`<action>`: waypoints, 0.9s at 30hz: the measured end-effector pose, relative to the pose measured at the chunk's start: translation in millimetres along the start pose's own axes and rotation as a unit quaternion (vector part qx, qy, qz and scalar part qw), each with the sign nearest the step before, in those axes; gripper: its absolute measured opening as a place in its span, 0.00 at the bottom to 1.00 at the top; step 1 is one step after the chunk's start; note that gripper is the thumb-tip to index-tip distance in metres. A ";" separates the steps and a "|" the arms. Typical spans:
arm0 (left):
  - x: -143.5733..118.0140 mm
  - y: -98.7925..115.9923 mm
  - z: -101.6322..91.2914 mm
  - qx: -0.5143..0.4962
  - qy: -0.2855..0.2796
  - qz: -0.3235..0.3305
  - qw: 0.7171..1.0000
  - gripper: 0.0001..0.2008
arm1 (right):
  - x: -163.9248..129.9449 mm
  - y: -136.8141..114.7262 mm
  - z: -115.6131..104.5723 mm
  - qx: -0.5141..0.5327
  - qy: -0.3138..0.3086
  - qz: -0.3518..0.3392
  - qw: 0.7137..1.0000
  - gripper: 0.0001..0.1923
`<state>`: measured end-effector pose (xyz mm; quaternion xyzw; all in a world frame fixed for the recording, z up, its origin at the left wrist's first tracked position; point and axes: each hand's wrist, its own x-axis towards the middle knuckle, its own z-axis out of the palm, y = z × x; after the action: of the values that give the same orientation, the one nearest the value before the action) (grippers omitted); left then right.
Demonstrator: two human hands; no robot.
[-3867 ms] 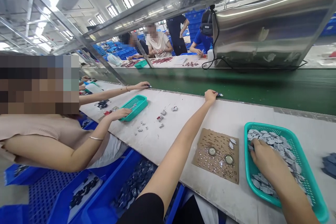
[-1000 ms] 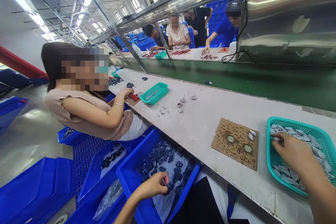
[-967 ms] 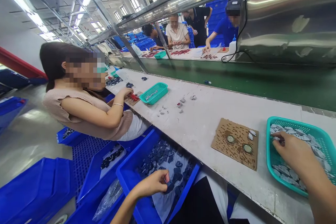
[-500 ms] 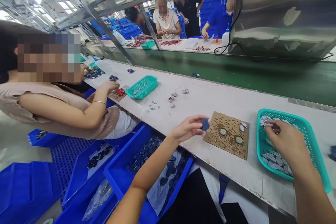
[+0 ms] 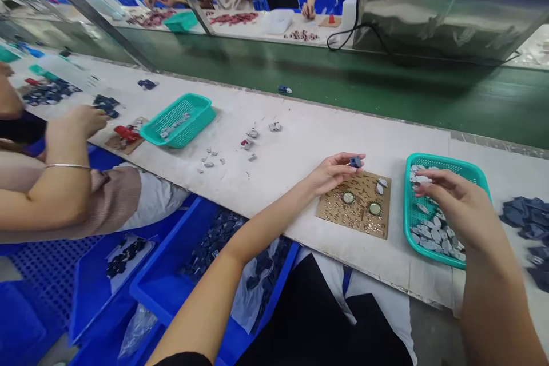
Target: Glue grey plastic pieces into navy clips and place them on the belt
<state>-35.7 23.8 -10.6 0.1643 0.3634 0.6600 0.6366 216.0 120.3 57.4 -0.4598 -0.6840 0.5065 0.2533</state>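
A long white workbench [image 5: 309,143] carries two teal baskets [image 5: 179,120], a perforated cardboard pad [image 5: 355,217] and scattered small parts [image 5: 249,146].

One camera sits on the person's head, looking forward and down, close over the white table [image 5: 300,148].

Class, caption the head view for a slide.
Left hand pinches a small dark-blue plastic part above perforated brown cardboard.

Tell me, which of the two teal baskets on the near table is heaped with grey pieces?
The teal basket under the person's right hand, beside the brown cardboard pad. The other teal basket, farther left, holds only a few.
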 end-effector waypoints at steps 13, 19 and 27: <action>-11.7 -15.8 9.9 -0.008 -0.151 -0.065 0.986 0.15 | -11.3 -13.9 15.6 0.207 -0.220 0.063 0.951 0.13; -12.4 -16.3 5.4 -0.035 -0.132 -0.052 0.989 0.17 | -7.7 -13.9 18.3 0.191 -0.221 0.049 0.955 0.11; -15.6 -5.8 6.0 -0.026 -0.121 -0.064 0.990 0.31 | -14.7 -13.5 23.3 0.206 -0.200 0.024 0.958 0.04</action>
<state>-25.2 10.0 -6.6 0.2031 0.2760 0.6026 0.7208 198.6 95.7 63.2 -0.3028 -0.5903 0.7241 0.1887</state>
